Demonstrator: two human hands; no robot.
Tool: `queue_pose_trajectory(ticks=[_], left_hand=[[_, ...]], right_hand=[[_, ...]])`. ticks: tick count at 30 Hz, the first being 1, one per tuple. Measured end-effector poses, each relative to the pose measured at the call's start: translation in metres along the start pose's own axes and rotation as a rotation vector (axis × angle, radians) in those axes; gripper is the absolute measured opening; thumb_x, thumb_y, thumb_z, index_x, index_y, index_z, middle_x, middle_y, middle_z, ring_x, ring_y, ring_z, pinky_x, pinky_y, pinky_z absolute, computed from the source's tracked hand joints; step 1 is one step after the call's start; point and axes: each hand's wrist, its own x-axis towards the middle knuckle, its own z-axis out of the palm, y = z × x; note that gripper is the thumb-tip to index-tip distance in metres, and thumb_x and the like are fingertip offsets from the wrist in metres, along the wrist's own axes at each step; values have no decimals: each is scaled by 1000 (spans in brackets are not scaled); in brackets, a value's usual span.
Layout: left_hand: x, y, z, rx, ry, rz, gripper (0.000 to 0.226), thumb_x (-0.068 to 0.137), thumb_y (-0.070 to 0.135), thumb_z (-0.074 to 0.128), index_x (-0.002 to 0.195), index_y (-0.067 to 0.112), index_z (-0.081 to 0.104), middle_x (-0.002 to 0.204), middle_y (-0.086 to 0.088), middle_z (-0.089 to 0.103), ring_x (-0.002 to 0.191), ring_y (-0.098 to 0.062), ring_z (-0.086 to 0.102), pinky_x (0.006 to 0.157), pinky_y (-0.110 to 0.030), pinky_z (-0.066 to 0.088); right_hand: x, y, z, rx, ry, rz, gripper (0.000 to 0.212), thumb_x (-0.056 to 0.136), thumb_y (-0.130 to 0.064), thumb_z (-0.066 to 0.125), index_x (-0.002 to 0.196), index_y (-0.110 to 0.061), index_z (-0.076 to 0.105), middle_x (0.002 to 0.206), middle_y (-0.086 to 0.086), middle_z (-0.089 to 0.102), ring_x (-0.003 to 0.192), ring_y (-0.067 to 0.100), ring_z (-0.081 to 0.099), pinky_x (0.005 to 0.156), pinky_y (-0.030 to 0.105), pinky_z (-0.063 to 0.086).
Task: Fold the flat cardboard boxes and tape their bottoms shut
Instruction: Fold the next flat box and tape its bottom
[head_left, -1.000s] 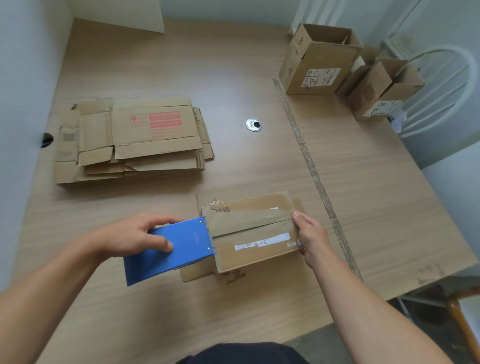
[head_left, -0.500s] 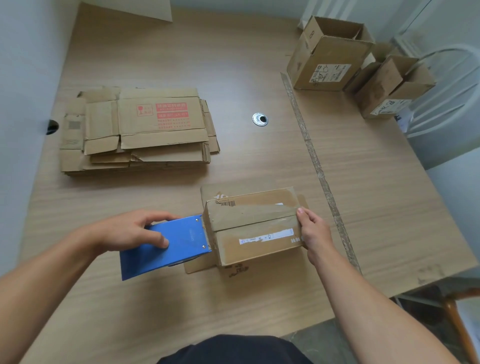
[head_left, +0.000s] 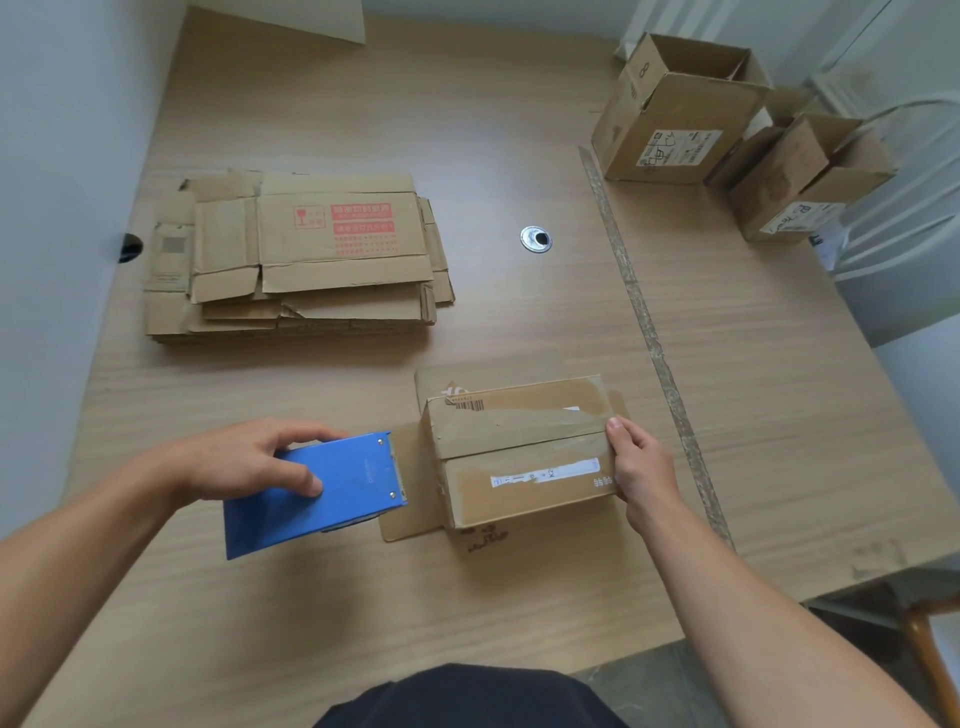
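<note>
- Since a second ago the left hand has drawn the blue flat-plated tape dispenser a little leftward. Its toothed edge now stands just off the left wall of the small brown cardboard box, over a flap lying flat on the table. Before, it was touching the box's top left edge.
- Head view: I see the left hand gripping the dispenser, fingers curled over its far edge and thumb laid on the blue plate.
- The right hand clasps the box's right end, with the thumb on the top edge by the seam and the fingers wrapped down the side.
- The box sits near the front edge of the pale wood-grain table. Its two upper flaps are closed, with glossy tape over the seam. A white label runs across the nearer flap, and other flaps lie splayed at its base.
- A stack of flattened brown cartons lies toward the left edge, well apart from the box. The top one is printed in red.
- A large open brown box and a smaller open brown box stand at the far right corner, just beside each other. I cannot tell whether they touch.
- A round metal grommet is set in the table between the stack and those boxes.
- A worn strip of tape runs from far to near along the right part of the table.
</note>
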Motion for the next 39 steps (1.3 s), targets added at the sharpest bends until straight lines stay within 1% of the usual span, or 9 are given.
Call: queue_pose_trajectory(ticks=[3, 6, 8, 19, 28, 31, 34, 37, 39], left_hand=[[0, -1, -1, 1, -1, -13, 45, 75, 40, 69, 113, 62, 57, 99, 17, 72, 87, -6, 67, 85, -31, 48], [6, -1, 2, 8, 26, -46, 48, 69, 42, 69, 114, 57, 62, 99, 17, 72, 89, -7, 68, 88, -33, 48], [11, 0, 5, 18, 43, -61, 51, 64, 43, 66, 114, 54, 63, 101, 15, 72, 91, -8, 67, 90, -33, 48], [40, 26, 21, 181, 87, -63, 64, 62, 50, 60, 125, 46, 58, 111, 13, 65, 97, -9, 61, 86, -30, 47], [46, 42, 35, 343, 213, -120, 54, 70, 48, 62, 123, 46, 56, 115, 8, 62, 98, -16, 57, 82, -34, 50], [51, 50, 53, 457, 315, -140, 34, 80, 38, 63, 113, 39, 59, 107, 6, 65, 92, -19, 58, 74, -31, 50], [52, 52, 67, 507, 371, -149, 29, 77, 37, 58, 105, 31, 62, 96, 4, 67, 86, -20, 60, 72, -32, 52], [45, 52, 65, 514, 380, -153, 35, 79, 39, 59, 114, 37, 59, 103, 5, 65, 89, -20, 59, 77, -36, 54], [38, 49, 61, 519, 396, -157, 40, 80, 39, 59, 120, 41, 56, 105, 7, 64, 89, -18, 58, 77, -35, 54]], right_hand=[[1, -1, -2, 45, -15, 49, 31, 98, -29, 62, 127, -20, 64, 120, 6, 69, 112, 26, 65, 101, 48, 51], [-2, -5, -4, 75, -49, 76, 27, 99, -28, 60, 125, -21, 64, 112, 5, 71, 93, 21, 68, 75, 35, 56], [-2, -6, -5, 83, -55, 84, 25, 99, -29, 60, 123, -22, 64, 109, 4, 71, 86, 18, 67, 68, 29, 52], [-2, -6, -7, 31, -69, 100, 23, 98, -33, 60, 120, -27, 66, 108, 1, 72, 89, 19, 66, 72, 30, 51], [-2, -7, -7, 29, -102, 85, 12, 100, -31, 58, 97, -27, 68, 95, -1, 70, 79, 16, 63, 68, 29, 51], [0, -4, -6, -21, -95, 36, 12, 100, -34, 57, 97, -28, 68, 103, 4, 72, 86, 18, 64, 79, 34, 51], [1, 0, -4, -184, -57, -60, 20, 100, -40, 53, 105, -28, 69, 109, 2, 71, 101, 22, 64, 90, 36, 51], [3, -6, -2, -450, 18, -154, 35, 102, -42, 46, 124, -25, 67, 124, 3, 67, 118, 27, 57, 102, 41, 45], [-2, -12, 0, -571, 70, -174, 43, 102, -43, 45, 141, -29, 54, 140, 4, 56, 131, 29, 48, 108, 45, 38]])
